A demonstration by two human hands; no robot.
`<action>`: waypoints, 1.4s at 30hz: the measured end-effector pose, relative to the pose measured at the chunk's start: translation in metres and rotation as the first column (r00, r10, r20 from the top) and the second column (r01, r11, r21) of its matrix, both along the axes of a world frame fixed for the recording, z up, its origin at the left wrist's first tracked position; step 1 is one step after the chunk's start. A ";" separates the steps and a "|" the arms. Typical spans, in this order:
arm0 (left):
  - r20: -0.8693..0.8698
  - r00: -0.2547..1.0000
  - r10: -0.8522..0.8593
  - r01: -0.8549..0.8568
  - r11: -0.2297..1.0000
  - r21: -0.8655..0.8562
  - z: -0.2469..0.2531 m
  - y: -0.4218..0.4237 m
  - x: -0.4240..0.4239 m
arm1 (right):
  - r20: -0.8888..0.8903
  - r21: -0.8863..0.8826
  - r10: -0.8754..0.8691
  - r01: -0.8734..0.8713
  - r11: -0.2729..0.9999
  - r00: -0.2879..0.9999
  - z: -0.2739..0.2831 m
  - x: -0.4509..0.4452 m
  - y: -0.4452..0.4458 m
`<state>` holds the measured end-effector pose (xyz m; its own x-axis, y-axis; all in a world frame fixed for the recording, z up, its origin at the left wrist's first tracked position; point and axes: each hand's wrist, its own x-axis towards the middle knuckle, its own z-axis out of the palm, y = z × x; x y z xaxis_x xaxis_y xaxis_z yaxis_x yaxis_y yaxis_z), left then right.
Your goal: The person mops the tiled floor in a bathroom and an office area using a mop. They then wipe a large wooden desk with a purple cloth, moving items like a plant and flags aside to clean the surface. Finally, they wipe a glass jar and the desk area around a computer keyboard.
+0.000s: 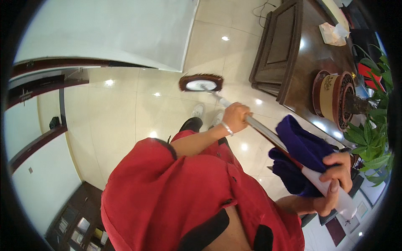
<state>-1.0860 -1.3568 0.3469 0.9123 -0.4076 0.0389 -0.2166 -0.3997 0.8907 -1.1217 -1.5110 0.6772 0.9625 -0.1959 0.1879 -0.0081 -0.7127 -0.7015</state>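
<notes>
A mop with a brown fringed head and white plate meets the tiled floor in front of my feet. Its pole slants from there to the lower right. My left hand, with a bracelet at the wrist, is wrapped around the middle of the pole. Near the top end, my right hand grasps the white grip. A purple cloth is bunched in that same hand and hangs on both sides of the pole. Both hands look slightly blurred.
On my right stands a dark wooden desk bearing a tissue pack and a potted plant. A cable lies beyond it. A white wall panel is ahead on the left. Behind left is a dark bookcase.
</notes>
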 end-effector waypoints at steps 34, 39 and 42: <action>-0.086 0.289 0.953 -0.956 0.293 0.028 -0.052 0.364 0.007 | -0.116 -0.504 -0.356 0.254 0.825 0.927 -0.303 0.198 -0.127; -0.204 0.163 0.965 -0.983 0.177 0.052 -0.045 0.354 0.016 | 0.000 -0.559 -0.263 0.218 0.800 0.965 -0.319 0.340 -0.185; -0.144 0.069 0.987 -0.988 0.087 0.125 -0.066 0.380 -0.004 | 0.057 -0.547 -0.258 0.246 0.800 0.965 -0.331 0.435 -0.217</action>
